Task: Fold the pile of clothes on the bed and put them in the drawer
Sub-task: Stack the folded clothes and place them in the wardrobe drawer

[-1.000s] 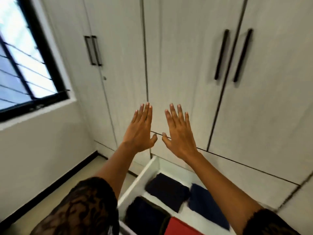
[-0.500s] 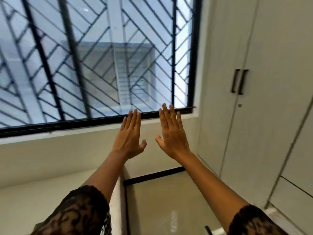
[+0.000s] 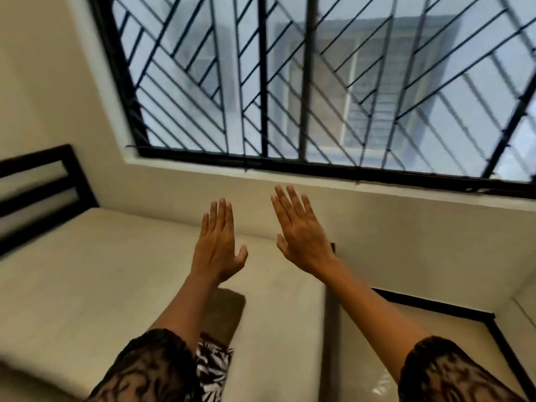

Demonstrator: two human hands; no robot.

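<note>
Head view has swung from the window [image 3: 319, 82] to the bed [image 3: 87, 285], and both hands have come round with it in the same pose. Left hand [image 3: 217, 250] and right hand [image 3: 301, 242] hover above the bed's end, away from its headboard [image 3: 34, 184]. Their fingers [image 3: 222, 219] are straight and grip nothing. A patterned cloth [image 3: 213, 367] shows at the bed's near edge, under the left forearm, with a brown patch [image 3: 229, 309] just beyond it. Whether either is a garment cannot be told. Drawer: out of view, contents not shown. Judged step: returning for a garment. Lower both hands, pinch two corners, and spread it flat on the bed before folding.
</note>
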